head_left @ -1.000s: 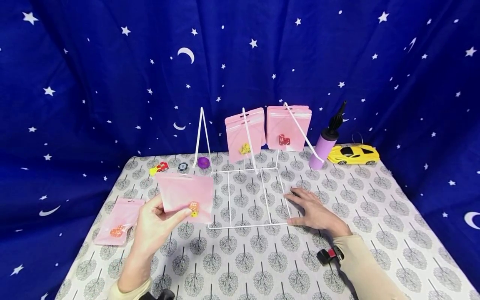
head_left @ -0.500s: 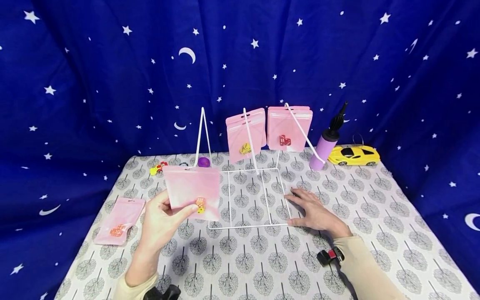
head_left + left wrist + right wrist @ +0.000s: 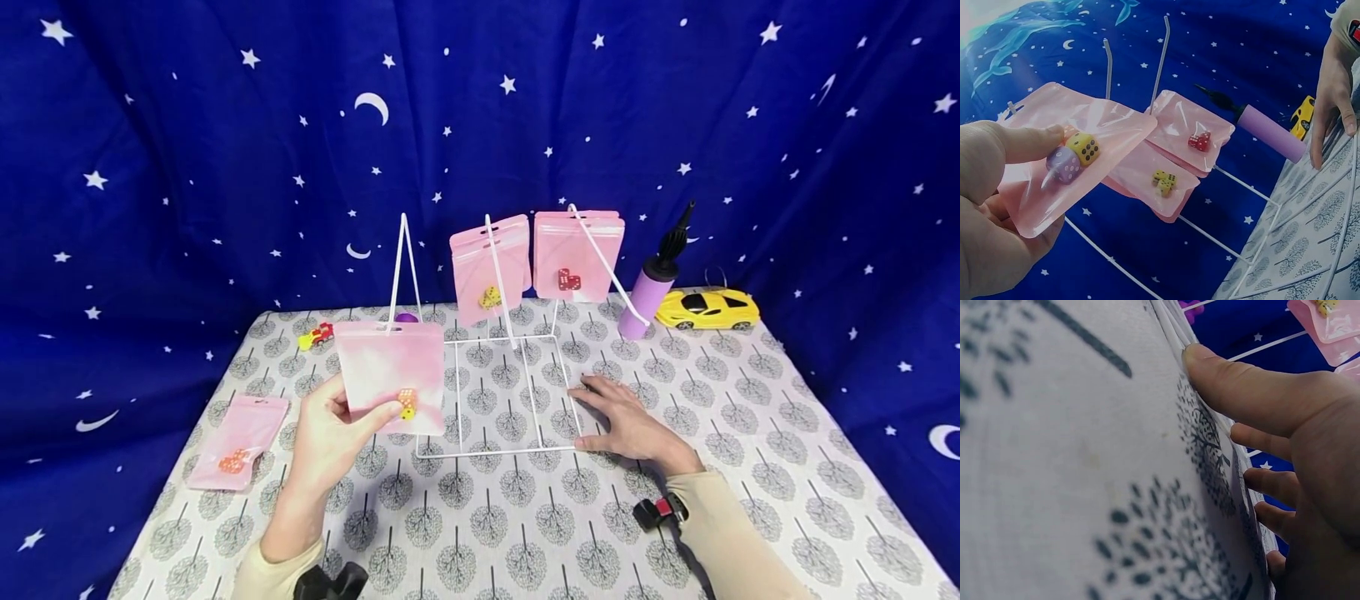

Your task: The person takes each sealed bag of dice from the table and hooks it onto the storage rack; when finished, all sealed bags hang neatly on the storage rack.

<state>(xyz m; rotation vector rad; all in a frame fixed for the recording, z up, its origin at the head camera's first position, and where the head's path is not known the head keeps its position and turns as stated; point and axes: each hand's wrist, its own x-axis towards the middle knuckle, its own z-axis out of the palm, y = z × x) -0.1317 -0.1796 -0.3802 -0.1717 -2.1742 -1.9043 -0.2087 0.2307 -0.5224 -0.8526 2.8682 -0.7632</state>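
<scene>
My left hand (image 3: 333, 425) pinches a pink zip bag (image 3: 390, 362) between thumb and fingers. Orange, yellow and purple dice (image 3: 1075, 156) show through it in the left wrist view. The bag's top edge meets the front end of the left arm (image 3: 397, 275) of a white wire rack (image 3: 495, 452); whether the tip passes through the hang hole I cannot tell. Pink bags with yellow dice (image 3: 491, 297) hang on the middle arm, and bags with red dice (image 3: 569, 280) on the right one. My right hand (image 3: 622, 421) rests with spread fingers at the rack base's right side.
Another pink bag (image 3: 238, 442) with orange dice lies at the table's left. Behind stand a small red-and-yellow toy (image 3: 316, 337) and a purple object (image 3: 407, 317). A purple hand pump (image 3: 647, 300) and a yellow toy car (image 3: 707, 309) are at the back right.
My left hand has carried the pink zip bag rightward and up, to the front end of the rack's left arm. The right hand has stayed in place.
</scene>
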